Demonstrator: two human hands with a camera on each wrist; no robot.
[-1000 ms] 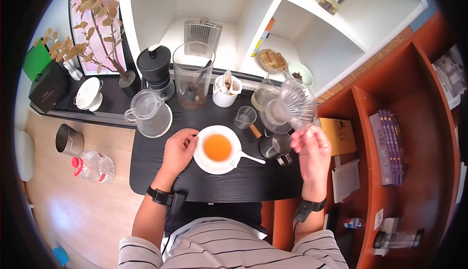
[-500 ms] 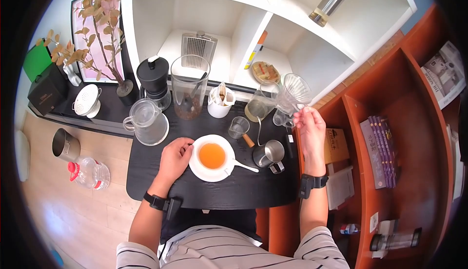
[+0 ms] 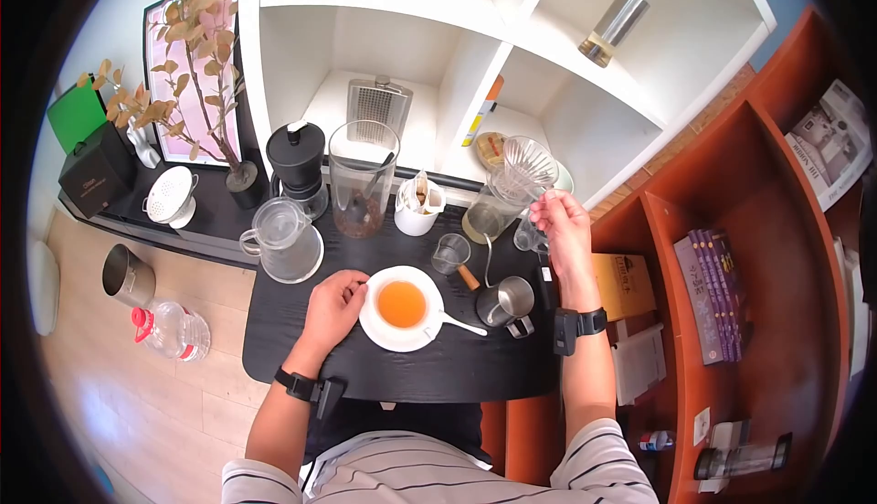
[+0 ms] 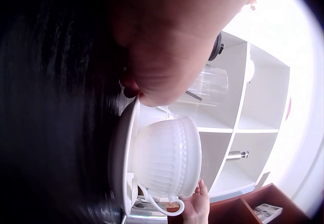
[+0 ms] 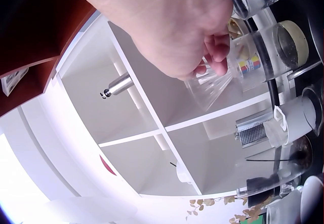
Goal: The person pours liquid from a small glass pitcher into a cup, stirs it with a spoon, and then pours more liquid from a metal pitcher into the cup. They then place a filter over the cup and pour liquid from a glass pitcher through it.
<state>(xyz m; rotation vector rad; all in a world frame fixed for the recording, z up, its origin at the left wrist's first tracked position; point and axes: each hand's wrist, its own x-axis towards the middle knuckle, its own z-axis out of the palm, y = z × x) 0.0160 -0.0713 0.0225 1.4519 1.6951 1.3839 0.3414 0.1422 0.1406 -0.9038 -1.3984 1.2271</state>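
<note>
My right hand [image 3: 562, 230] pinches a clear ribbed glass coffee dripper [image 3: 530, 164] at its near side, at the back right of the black table. In the head view the dripper overlaps a glass carafe [image 3: 482, 222]. The right wrist view shows the dripper's ribbed cone [image 5: 215, 93] beneath the fingers. My left hand [image 3: 334, 307] pinches the left rim of a white saucer [image 3: 373, 328]. On that saucer stands a white cup [image 4: 169, 155] of amber liquid, with a white spoon [image 3: 464, 324] reaching out to the right.
A steel pitcher [image 3: 505, 303] and a small wood-handled glass [image 3: 452, 254] stand right of the cup. Behind are a lidded glass server [image 3: 285, 244], a black grinder [image 3: 299, 161], a tall glass vessel [image 3: 363, 180] and a white mug [image 3: 418, 216]. White shelving [image 3: 384, 15] rises beyond.
My right hand has carried the glass dripper away from me, from near the steel pitcher to the back by the carafe. My left hand has stayed at the saucer.
</note>
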